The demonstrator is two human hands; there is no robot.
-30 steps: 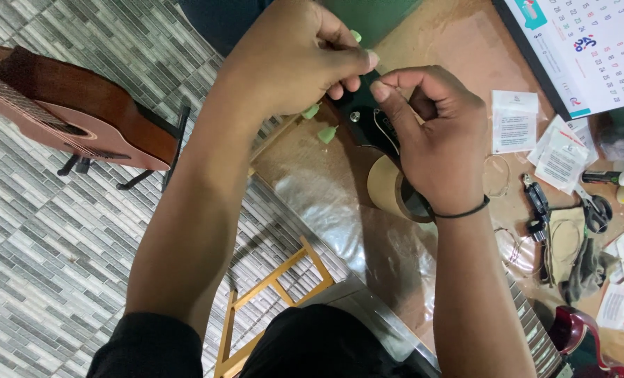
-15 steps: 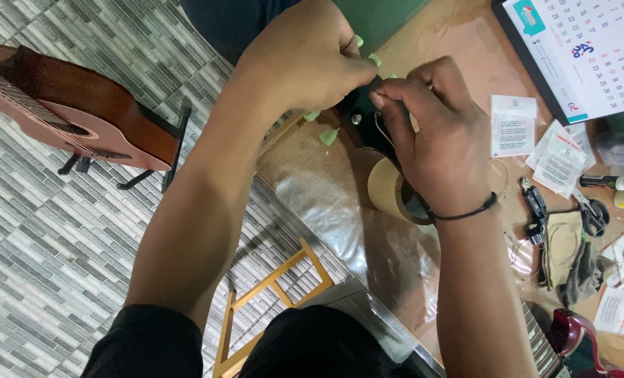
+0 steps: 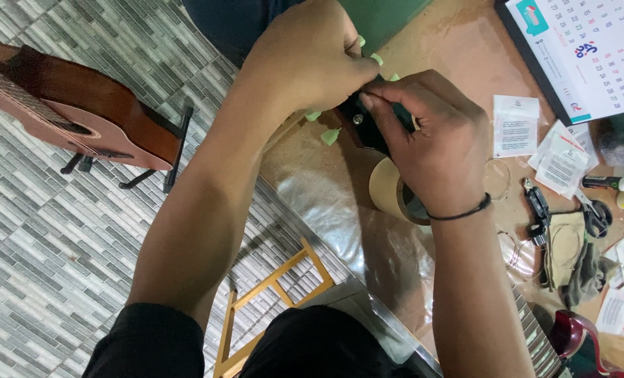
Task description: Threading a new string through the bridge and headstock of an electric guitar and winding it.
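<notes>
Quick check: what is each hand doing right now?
Left hand: closed, gripping the black guitar headstock with pale green pegs.
Right hand: fingertips pinched at the headstock; what they hold cannot be told.

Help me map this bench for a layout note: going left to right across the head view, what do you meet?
Brown guitar on its stand → wooden stool frame → left hand → right hand → small paper packets → black pliers → scissors.
</notes>
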